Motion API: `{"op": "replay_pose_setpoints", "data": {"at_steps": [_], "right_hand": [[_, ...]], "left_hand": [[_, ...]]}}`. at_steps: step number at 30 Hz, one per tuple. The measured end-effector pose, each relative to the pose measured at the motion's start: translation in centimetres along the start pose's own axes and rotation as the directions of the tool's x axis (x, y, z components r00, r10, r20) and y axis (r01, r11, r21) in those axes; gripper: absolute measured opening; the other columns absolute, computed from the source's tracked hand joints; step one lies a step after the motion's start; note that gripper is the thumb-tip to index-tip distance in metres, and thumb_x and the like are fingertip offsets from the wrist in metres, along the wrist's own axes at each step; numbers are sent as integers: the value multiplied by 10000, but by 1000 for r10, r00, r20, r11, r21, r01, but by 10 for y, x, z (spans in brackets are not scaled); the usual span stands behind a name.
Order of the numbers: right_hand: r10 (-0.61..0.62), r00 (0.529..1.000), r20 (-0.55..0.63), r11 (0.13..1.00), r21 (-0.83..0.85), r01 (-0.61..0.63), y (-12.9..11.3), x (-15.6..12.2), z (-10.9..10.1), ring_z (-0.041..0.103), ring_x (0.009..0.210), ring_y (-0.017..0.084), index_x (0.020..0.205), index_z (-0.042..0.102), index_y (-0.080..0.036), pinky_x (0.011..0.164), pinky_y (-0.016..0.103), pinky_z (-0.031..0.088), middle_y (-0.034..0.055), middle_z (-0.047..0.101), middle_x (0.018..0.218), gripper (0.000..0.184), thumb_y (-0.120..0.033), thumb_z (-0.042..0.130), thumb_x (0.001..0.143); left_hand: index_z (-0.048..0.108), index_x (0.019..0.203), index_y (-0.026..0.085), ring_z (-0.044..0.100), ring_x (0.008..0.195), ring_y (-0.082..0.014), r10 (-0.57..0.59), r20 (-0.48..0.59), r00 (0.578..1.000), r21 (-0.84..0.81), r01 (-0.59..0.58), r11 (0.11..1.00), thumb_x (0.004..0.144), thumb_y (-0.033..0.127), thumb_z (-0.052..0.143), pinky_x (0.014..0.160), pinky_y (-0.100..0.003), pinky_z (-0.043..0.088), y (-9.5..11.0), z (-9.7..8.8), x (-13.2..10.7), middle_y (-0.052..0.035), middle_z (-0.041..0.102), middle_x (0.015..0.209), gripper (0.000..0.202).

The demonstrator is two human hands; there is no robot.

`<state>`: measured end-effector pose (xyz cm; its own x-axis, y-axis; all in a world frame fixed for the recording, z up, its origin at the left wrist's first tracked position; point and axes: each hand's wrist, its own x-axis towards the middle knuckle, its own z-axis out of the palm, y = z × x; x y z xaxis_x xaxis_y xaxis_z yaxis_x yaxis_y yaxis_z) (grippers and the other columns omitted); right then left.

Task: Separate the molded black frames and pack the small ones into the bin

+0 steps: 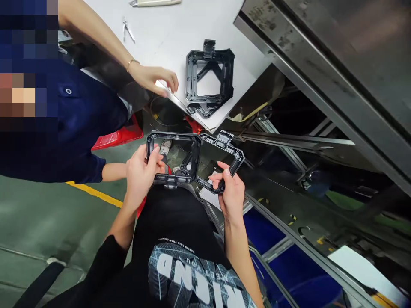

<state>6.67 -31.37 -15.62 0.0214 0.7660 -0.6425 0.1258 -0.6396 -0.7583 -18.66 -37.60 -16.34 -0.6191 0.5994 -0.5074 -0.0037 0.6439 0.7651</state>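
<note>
My left hand [144,169] grips the left side of a black plastic frame [175,135], fingers curled round its bar. A second black plastic frame [236,154], with a hinge-like tab on its upper edge, is pinched at its lower right side by my right hand [230,186]. The two frames touch or overlap where their sides meet in the middle; I cannot tell whether they are joined. Both are held in front of my body, off the table. Beyond them, a stack of similar black frames [228,77] lies on the white table.
A co-worker's hand [157,79] rests by the edge of the white table [160,38]. On the table are small metal nippers [128,31] and a pen-like tool [156,3]. A red stool [120,136] stands at left. A large metal machine [321,64] slants across the right.
</note>
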Motion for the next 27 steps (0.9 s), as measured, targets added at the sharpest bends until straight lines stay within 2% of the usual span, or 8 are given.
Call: {"op": "replay_pose_setpoints", "data": {"at_steps": [6,10,13,17,19,21,23,27], "right_hand": [[-31,999,-40,998,52,33,-15,-19,-23,554,518,122,1223,734,-177,568,281,450,13,757,724,580,-671,741,919],[-106,991,-79,989,96,113,-28,-45,-53,536,513,131,1250,735,-178,535,283,437,10,742,712,604,-682,737,917],[-173,976,-132,969,156,193,-34,-71,-82,518,529,134,1240,748,-184,543,285,445,-17,670,660,598,-691,731,923],[-300,925,-234,921,183,345,-33,-111,-121,538,632,143,1215,789,-192,578,286,470,3,646,759,609,-733,712,947],[-383,885,-265,882,179,435,-29,-131,-139,547,664,146,1290,782,-209,581,286,470,23,670,842,639,-753,677,972],[-454,846,-279,838,189,512,-23,-148,-157,570,687,161,1355,761,-223,595,298,482,36,686,880,683,-781,648,979],[-489,819,-299,798,224,559,-14,-160,-172,593,709,181,1395,739,-223,622,321,500,50,702,907,732,-813,618,978],[-446,804,-394,736,350,580,15,-158,-189,590,706,189,1383,717,-194,654,324,495,28,668,820,787,-849,597,963]], "left_hand": [[785,1157,196,777,776,-200,6,192,981,-166,27,986,1014,591,717,758,-296,639,36,15,-24,-46,812,834,425],[776,1221,179,815,1064,-241,139,322,937,-323,-29,946,1035,631,669,965,-353,656,63,45,-40,-122,854,1140,501],[775,1218,179,805,1141,-270,194,497,845,-444,56,894,967,647,758,1000,-381,656,84,79,-64,-143,829,1254,531],[752,1194,187,823,940,-231,220,710,669,-461,206,863,931,628,805,834,-340,679,113,121,-114,-130,821,1227,516],[744,1106,183,782,767,-178,237,775,586,-434,221,873,925,629,806,712,-287,650,125,137,-140,-92,827,1059,485],[733,1014,180,671,593,-122,256,817,517,-396,179,901,960,630,760,574,-227,560,135,150,-164,-27,759,799,455],[724,988,179,536,483,-93,271,846,460,-364,126,923,984,642,719,471,-207,443,141,162,-183,23,644,648,462],[744,1165,181,441,460,-73,243,883,401,-307,104,946,907,668,797,402,-209,353,141,186,-206,51,606,724,553]]}}
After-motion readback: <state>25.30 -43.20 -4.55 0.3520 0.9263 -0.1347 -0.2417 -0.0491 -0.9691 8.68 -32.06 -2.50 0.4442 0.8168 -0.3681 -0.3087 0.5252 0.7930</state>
